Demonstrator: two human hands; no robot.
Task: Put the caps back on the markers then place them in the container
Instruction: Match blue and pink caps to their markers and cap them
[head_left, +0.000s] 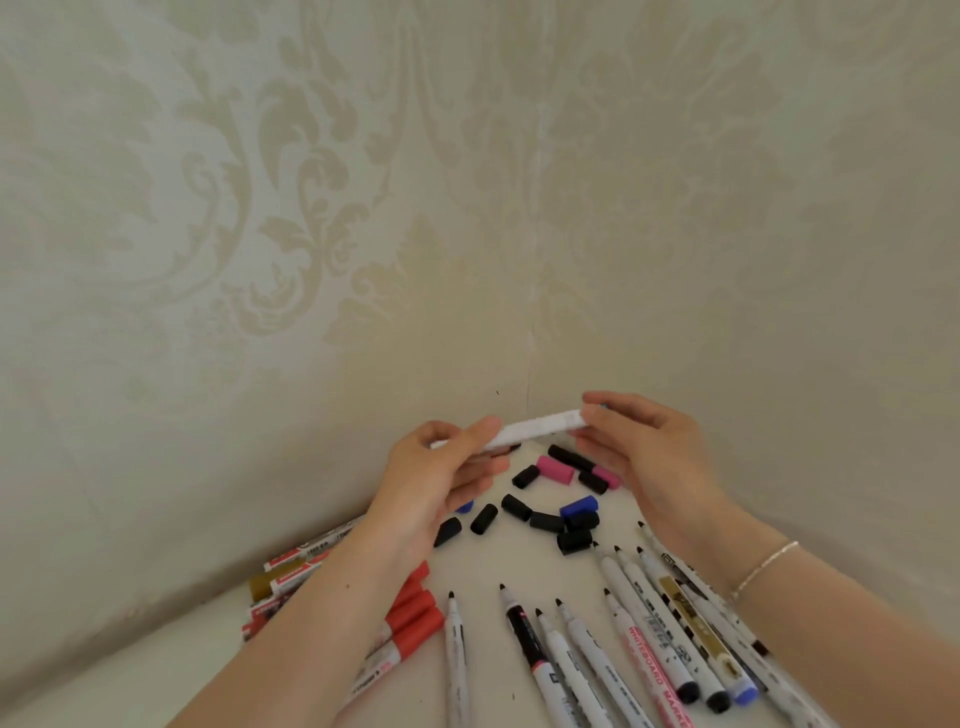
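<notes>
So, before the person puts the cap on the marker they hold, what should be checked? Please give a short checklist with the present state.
1. White marker held at both ends by left hand and right hand: ok.
2. Marker's tip visible for aiming: cannot tell, hidden by a hand.
3. Loose caps within reach: ok.
4. Cap already in hand: cannot tell.
5. Container in view: not ok.

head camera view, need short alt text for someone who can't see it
Two hands, left hand and right hand, hold one white marker level above a pale table. Below lie loose caps in black, pink and blue, a row of uncapped markers, and red-capped markers by the left arm.
</notes>
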